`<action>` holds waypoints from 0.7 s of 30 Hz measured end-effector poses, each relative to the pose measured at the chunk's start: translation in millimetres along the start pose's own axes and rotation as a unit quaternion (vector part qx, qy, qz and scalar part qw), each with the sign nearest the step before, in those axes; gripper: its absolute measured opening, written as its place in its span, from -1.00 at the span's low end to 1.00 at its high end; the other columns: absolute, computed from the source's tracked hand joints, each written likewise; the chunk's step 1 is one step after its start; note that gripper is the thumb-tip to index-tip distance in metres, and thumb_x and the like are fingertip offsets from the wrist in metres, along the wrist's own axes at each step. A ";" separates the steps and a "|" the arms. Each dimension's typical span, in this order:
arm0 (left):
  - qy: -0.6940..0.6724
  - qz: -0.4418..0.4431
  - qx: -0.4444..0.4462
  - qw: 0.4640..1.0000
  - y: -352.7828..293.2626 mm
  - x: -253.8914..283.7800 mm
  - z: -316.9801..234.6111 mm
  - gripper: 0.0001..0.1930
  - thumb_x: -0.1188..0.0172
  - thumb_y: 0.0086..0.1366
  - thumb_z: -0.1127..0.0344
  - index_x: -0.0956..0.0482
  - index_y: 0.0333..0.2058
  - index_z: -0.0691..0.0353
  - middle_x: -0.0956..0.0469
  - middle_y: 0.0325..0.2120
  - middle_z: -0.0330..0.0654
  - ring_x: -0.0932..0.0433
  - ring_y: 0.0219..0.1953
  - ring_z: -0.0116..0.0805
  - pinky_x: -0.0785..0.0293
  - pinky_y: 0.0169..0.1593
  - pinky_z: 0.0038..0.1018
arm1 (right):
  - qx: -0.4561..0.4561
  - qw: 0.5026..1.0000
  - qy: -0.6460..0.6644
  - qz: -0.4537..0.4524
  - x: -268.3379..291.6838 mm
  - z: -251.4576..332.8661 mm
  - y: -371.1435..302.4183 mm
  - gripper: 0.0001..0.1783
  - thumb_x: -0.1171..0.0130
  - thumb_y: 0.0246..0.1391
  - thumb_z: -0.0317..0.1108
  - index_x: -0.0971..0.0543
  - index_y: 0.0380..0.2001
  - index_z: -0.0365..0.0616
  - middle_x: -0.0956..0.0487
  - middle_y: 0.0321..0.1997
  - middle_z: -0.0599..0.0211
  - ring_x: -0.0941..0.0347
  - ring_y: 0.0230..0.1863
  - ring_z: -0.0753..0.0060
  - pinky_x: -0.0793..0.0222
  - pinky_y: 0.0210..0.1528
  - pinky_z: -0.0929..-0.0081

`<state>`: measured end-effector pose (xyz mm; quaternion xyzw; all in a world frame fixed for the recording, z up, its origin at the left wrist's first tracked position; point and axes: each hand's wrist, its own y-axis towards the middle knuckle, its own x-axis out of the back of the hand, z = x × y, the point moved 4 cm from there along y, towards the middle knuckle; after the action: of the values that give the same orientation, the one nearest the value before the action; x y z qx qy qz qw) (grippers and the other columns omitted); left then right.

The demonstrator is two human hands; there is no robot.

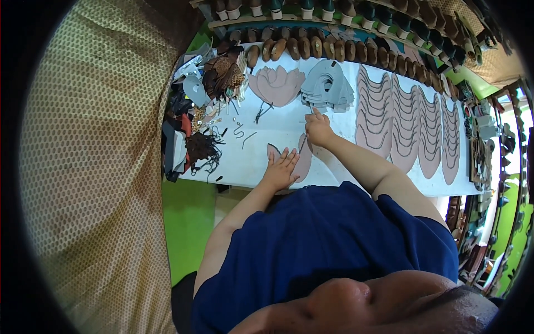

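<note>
On the white table (261, 145), my left hand (281, 168) lies flat with fingers spread over a pale pink U-shaped piece (303, 161), which looks like a cut shoe upper. Just right of it, my right hand (319, 129) is curled above the table, its fingertips pointing away from me. Whatever its fingers may pinch is too small to make out. Beyond those fingertips sits a stack of grey curved pieces (328, 83). Left of that stack is a fanned pile of pink pieces (276, 89).
Overlapping pink pieces with dark edges (375, 119) run in several columns on the right. At the left end are a heap of brown scraps (222, 72) and dark cords (203, 147). Shoes (306, 47) line the back below a shelf (278, 22). A patterned curtain (100, 167) hangs left.
</note>
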<state>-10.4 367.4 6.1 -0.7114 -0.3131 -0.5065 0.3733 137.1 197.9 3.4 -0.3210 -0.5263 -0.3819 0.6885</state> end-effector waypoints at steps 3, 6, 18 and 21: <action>0.005 0.003 0.009 1.000 2.0 5.0 -0.4 -0.21 -0.07 0.28 -0.14 -0.09 0.41 0.02 0.01 0.46 -0.25 0.12 0.50 -0.12 0.32 0.36 0.35 | 0.008 1.000 -0.012 -0.014 -0.4 1.8 1.9 -0.83 -0.31 -0.13 -0.28 -0.72 -0.38 0.05 -0.41 0.31 0.32 0.06 0.51 -0.09 0.01 0.34 -0.23; 0.009 0.035 0.019 0.999 10.7 14.6 -0.2 -0.23 -0.07 0.28 -0.11 -0.13 0.39 0.03 0.00 0.46 -0.25 0.15 0.50 -0.11 0.35 0.36 0.36 | 0.014 1.000 -0.015 -0.007 6.2 6.3 2.1 -0.76 -0.30 -0.12 -0.28 -0.71 -0.29 0.02 -0.40 0.31 0.31 0.06 0.51 -0.08 0.00 0.34 -0.26; -0.005 0.040 0.035 0.999 21.0 22.3 -4.7 -0.19 -0.06 0.26 -0.16 -0.08 0.42 -0.02 0.12 0.48 -0.22 0.23 0.51 -0.05 0.43 0.37 0.35 | 0.034 0.999 -0.005 -0.008 13.5 14.2 4.7 -0.69 -0.26 -0.04 -0.28 -0.67 -0.18 -0.08 -0.36 0.33 0.25 0.11 0.53 -0.09 0.08 0.38 -0.37; 0.002 0.027 0.029 0.999 20.9 19.1 -3.8 -0.19 -0.06 0.27 -0.16 -0.08 0.42 -0.02 0.12 0.49 -0.25 0.22 0.51 -0.07 0.43 0.37 0.34 | 0.042 0.999 -0.003 -0.009 13.3 17.3 9.1 -0.67 -0.26 -0.04 -0.26 -0.66 -0.16 -0.09 -0.36 0.33 0.25 0.12 0.53 -0.09 0.09 0.37 -0.40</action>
<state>10.5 354.4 20.6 -0.7076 -0.3072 -0.4882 0.4081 138.8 214.6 20.0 -0.2887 -0.5468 -0.3645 0.6963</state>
